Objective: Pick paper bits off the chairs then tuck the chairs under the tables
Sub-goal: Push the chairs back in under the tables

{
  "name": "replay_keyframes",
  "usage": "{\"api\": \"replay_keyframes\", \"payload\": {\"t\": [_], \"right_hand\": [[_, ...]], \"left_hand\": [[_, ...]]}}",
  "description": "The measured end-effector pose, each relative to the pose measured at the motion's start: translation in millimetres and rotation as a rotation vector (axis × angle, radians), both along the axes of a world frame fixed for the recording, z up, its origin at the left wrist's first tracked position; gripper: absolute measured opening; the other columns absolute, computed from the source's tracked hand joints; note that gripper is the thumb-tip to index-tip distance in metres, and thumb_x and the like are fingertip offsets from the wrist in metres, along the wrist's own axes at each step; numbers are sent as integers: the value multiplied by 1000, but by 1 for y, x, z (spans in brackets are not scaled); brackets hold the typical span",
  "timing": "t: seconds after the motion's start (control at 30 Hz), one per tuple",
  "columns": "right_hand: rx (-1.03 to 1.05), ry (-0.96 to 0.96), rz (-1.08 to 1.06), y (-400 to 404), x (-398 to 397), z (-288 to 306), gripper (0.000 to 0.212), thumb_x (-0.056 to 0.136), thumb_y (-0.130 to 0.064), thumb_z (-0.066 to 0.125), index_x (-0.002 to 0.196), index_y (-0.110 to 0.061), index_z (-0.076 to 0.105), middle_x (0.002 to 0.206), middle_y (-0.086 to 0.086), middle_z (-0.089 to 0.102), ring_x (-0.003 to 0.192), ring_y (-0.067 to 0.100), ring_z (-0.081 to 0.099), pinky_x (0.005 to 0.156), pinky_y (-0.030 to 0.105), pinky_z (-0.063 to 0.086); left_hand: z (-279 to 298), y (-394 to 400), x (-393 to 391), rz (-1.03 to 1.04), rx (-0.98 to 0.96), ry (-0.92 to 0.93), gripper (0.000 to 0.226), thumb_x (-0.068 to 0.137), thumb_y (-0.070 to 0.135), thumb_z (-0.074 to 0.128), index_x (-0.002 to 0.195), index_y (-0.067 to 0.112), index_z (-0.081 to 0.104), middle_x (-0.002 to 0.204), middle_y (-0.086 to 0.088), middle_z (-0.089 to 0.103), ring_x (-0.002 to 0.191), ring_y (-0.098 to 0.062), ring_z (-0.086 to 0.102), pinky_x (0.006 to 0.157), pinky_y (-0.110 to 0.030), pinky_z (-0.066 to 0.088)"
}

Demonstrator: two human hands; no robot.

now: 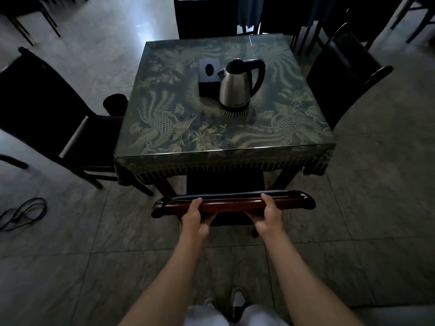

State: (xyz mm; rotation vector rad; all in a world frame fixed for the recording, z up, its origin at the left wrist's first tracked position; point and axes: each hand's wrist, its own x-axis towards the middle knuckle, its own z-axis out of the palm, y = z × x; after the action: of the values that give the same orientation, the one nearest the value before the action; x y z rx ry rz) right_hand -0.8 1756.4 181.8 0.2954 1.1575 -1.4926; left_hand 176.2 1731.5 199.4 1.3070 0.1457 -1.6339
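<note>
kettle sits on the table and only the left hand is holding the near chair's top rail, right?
Not quite. The head view shows both hands gripping the near chair's top rail: left hand and right hand. The kettle does sit on the table.

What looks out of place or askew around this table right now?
The chair on the left stands pulled out and angled away from the table, unlike the near chair both hands grip. A loose black cable lies tangled on the floor at left. The kettle stands upright; nothing looks spilled.
</note>
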Motion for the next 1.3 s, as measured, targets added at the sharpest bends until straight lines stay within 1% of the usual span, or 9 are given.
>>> {"api": "replay_keyframes", "payload": {"t": [0.23, 0.4, 0.53, 0.63, 0.73, 0.87, 0.97, 1.07, 1.3], "right_hand": [[8, 22, 32, 2, 1, 3, 46, 89, -17, 67, 132, -16, 50, 129, 21, 61, 113, 38, 61, 72, 54, 56], [-12, 8, 97, 11, 0, 9, 46, 84, -38, 72, 123, -17, 56, 121, 17, 65, 111, 39, 62, 80, 62, 55], [-12, 36, 192, 28, -3, 11, 57, 80, -51, 69, 124, -16, 56, 120, 17, 66, 110, 39, 63, 85, 61, 52], [105, 238, 378, 43, -2, 18, 50, 87, -51, 64, 119, -13, 58, 112, 13, 68, 102, 36, 67, 78, 50, 53], [122, 549, 617, 57, -3, 27, 38, 93, -46, 59, 99, -9, 65, 97, 11, 73, 88, 29, 71, 63, 35, 54], [7, 1118, 801, 67, -9, 45, 24, 89, -37, 65, 81, -15, 66, 80, 3, 70, 80, 22, 69, 72, 34, 57], [-67, 1514, 868, 64, -10, 67, 19, 85, -38, 68, 91, -21, 65, 89, -6, 67, 84, 13, 64, 73, 29, 53], [-131, 1887, 864, 62, -11, 89, 43, 82, -48, 60, 115, -22, 62, 111, -4, 63, 103, 17, 57, 87, 40, 50], [-131, 2064, 986, 53, -13, 121, 79, 77, -60, 56, 146, -25, 37, 149, 5, 41, 139, 29, 34, 111, 53, 32]], "left_hand": [[1, 1, 2, -4, -12, 42, 48, 92, 11, 62, 137, 3, 47, 132, -22, 58, 119, -35, 57, 75, -47, 53], [-1, 5, 11, -35, -39, 131, 61, 80, 25, 74, 133, 7, 51, 128, -19, 62, 115, -35, 60, 88, -48, 53], [-2, 15, 21, -124, -28, 96, 63, 71, 40, 78, 123, 10, 57, 113, -15, 71, 103, -32, 67, 78, -44, 56], [-7, 30, 21, -347, -31, -240, 47, 81, 44, 74, 115, 15, 59, 108, -9, 72, 95, -29, 70, 71, -40, 55], [-3, 44, 25, -646, -139, -663, 37, 82, 44, 72, 105, 16, 68, 95, 0, 74, 88, -19, 71, 82, -42, 58], [30, 56, 27, -942, -380, -1224, 46, 79, 54, 65, 111, 22, 68, 99, 9, 70, 93, -9, 66, 84, -39, 57], [57, 58, 30, -986, -606, -1554, 49, 83, 52, 63, 122, 23, 63, 110, 4, 66, 102, -14, 61, 86, -38, 54], [85, 58, 32, -962, -793, -1891, 54, 82, 53, 62, 128, 24, 59, 118, 0, 63, 111, -20, 55, 94, -40, 47], [125, 57, 33, -823, -867, -1984, 67, 78, 60, 61, 136, 27, 50, 137, -2, 50, 132, -24, 40, 106, -44, 36]]}}
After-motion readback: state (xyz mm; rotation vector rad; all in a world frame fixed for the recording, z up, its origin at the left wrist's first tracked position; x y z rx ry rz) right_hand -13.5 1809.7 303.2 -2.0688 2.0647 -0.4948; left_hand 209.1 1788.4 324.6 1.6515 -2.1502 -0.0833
